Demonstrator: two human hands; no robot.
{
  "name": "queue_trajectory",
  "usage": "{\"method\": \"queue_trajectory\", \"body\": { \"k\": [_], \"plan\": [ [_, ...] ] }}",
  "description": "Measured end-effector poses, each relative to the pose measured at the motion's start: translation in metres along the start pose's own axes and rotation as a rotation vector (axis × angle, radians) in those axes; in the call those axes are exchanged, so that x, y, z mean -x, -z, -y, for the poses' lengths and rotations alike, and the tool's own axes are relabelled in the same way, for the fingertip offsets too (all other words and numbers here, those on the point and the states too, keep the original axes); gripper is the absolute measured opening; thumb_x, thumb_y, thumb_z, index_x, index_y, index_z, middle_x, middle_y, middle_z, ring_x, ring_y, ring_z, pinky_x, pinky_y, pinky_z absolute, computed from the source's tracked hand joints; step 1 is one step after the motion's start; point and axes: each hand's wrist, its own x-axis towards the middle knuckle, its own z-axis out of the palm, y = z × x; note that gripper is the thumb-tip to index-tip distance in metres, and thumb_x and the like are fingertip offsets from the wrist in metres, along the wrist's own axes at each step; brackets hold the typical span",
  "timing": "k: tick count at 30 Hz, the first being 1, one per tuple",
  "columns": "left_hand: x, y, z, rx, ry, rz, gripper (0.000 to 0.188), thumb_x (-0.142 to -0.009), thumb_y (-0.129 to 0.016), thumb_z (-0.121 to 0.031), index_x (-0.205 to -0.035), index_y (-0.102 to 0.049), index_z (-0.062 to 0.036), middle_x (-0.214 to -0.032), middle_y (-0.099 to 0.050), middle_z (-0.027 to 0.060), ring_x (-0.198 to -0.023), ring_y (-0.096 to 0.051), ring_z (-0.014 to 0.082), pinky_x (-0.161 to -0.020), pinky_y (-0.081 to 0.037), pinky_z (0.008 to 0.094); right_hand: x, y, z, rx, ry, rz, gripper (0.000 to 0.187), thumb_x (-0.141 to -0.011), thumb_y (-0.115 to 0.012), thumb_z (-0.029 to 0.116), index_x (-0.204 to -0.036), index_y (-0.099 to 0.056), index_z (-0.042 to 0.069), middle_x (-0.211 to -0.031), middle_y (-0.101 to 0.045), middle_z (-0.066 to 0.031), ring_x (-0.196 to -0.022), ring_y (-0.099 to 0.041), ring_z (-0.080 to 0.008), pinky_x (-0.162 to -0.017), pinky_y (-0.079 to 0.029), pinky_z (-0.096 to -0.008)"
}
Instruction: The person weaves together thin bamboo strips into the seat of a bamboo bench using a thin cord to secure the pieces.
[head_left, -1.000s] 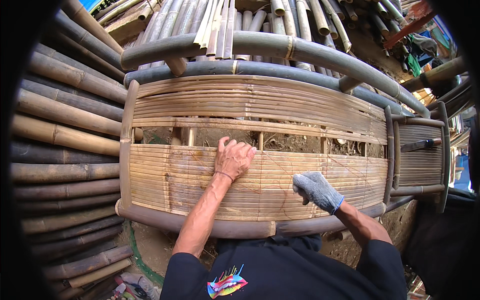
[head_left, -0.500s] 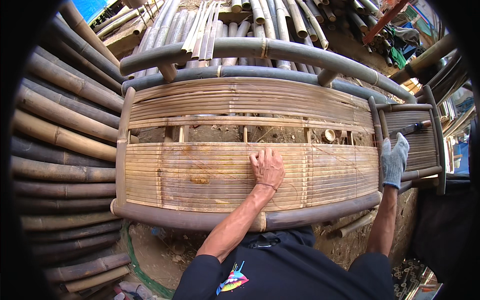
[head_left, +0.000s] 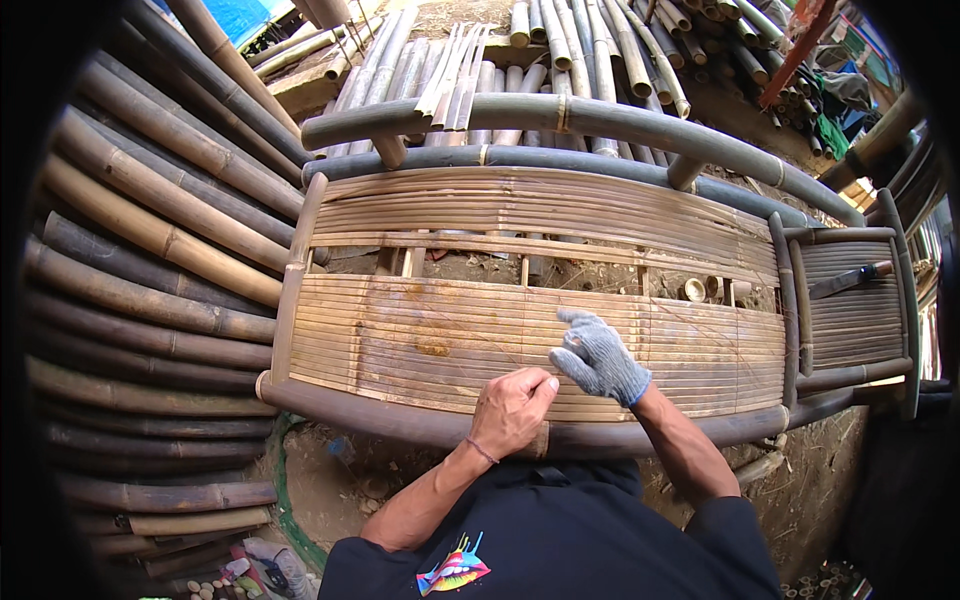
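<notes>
A bamboo bench with a slatted seat point(head_left: 440, 330) lies in front of me. Over its near edge, my left hand point(head_left: 513, 412) is bare and closed, the thumb pressed on the curled fingers; whatever it grips is hidden or too small to name. Just right of it and slightly farther off, my right hand point(head_left: 602, 357) wears a grey knit glove. Its forefinger and thumb stand apart above the slats, with nothing visible between them. Thin reddish strands point(head_left: 690, 335) run across the slats at the right. A dark-bladed knife point(head_left: 848, 281) lies on the smaller slatted side section.
Long bamboo poles point(head_left: 150, 315) are stacked along the left. A thick curved bamboo rail point(head_left: 620, 118) runs along the bench's far side, with more cut poles point(head_left: 590, 60) behind it. Through the gap between slats a bamboo ring point(head_left: 694, 290) shows on the ground.
My gloved right hand has moved left from beside the knife to above the slats near my left hand. The left hand has drawn back toward me. The view has shifted a little.
</notes>
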Motion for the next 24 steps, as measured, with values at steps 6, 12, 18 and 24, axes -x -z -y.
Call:
{"method": "queue_trajectory", "body": {
  "k": [6,12,18,24],
  "plan": [
    [0.039,0.063,-0.044,0.138,-0.130,0.483,0.011,-0.093,-0.071,-0.019,-0.093,-0.072,-0.0077,-0.077,-0.066,0.0084,-0.069,-0.066,0.0281,-0.061,-0.051,0.0372,0.054,0.091,0.105,-0.156,-0.103,0.185,0.041,-0.091,-0.070,0.043,-0.068,-0.062,0.010,-0.062,-0.056,-0.0133,-0.060,-0.056,-0.0371,-0.058,-0.044,-0.0463],
    [0.024,0.145,-0.029,-0.070,-0.137,0.504,0.015,-0.089,-0.076,-0.024,-0.095,-0.073,-0.0108,-0.075,-0.065,0.0065,-0.069,-0.066,0.0252,-0.061,-0.051,0.0364,0.117,0.191,0.180,0.023,-0.047,-0.269,0.044,-0.085,-0.074,0.050,-0.077,-0.070,0.007,-0.066,-0.058,-0.0026,-0.063,-0.060,-0.0237,-0.063,-0.047,-0.0372],
    [-0.013,0.191,0.053,-0.270,-0.106,-0.069,0.013,-0.091,-0.073,-0.017,-0.092,-0.074,-0.0036,-0.079,-0.063,0.0094,-0.074,-0.066,0.0243,-0.065,-0.053,0.0360,0.150,0.231,0.085,0.211,-0.900,-0.412,0.022,-0.090,-0.073,0.018,-0.099,-0.070,-0.001,-0.106,-0.068,-0.0112,-0.096,-0.063,-0.0263,-0.088,-0.049,-0.0374],
    [-0.025,0.139,0.063,-0.410,-0.347,0.176,0.018,-0.096,-0.069,-0.025,-0.092,-0.074,-0.0072,-0.087,-0.063,0.0074,-0.079,-0.066,0.0225,-0.068,-0.054,0.0378,-0.037,0.046,0.086,0.192,-0.236,-0.072,0.099,-0.076,-0.085,0.045,-0.151,-0.039,0.001,-0.151,-0.043,-0.0285,-0.145,-0.037,-0.0390,-0.122,-0.029,-0.0468]
  ]
}}
